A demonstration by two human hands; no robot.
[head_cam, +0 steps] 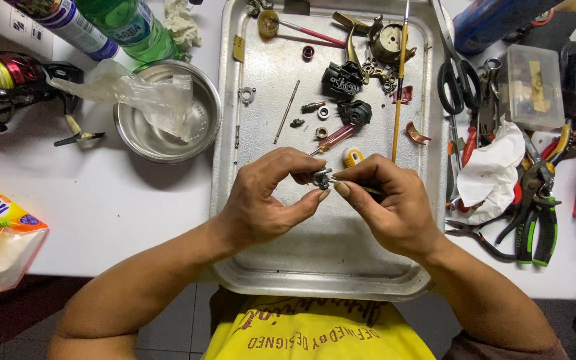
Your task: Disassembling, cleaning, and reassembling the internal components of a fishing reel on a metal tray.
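— Both hands meet over the middle of the metal tray [235, 167]. Left hand [261, 200] pinches a small dark metal part [321, 179] between thumb and forefinger, the other fingers curled underneath it.

— And the right hand [385, 203]?

— Clenched around something thin. A slim metal tip pokes out towards the part, and the thumb and forefinger press right beside it. It may be a small tool or a pin; too much is hidden by the fingers to tell which.

— Why hold it up off the tray rather than work on the surface?

— My guess is control: the part is tiny, and lifting it lets both sets of fingertips brace against each other. Keeping it above the tray also means anything dropped lands inside the raised rim instead of on the white table [101, 200].

— What lies around?

— Loose pieces are spread across the far half of the tray: black housings [345, 80], washers, a thin rod [287, 112], a long yellow-handled brush [400, 87]. They sit apart from one another, probably so each can be picked out singly.

— Off the tray?

— A steel bowl [168, 113] with a crumpled plastic bag sits just left of it. Scissors [458, 73], pliers [535, 213] and a white rag [495, 173] crowd the right side, near the right hand.
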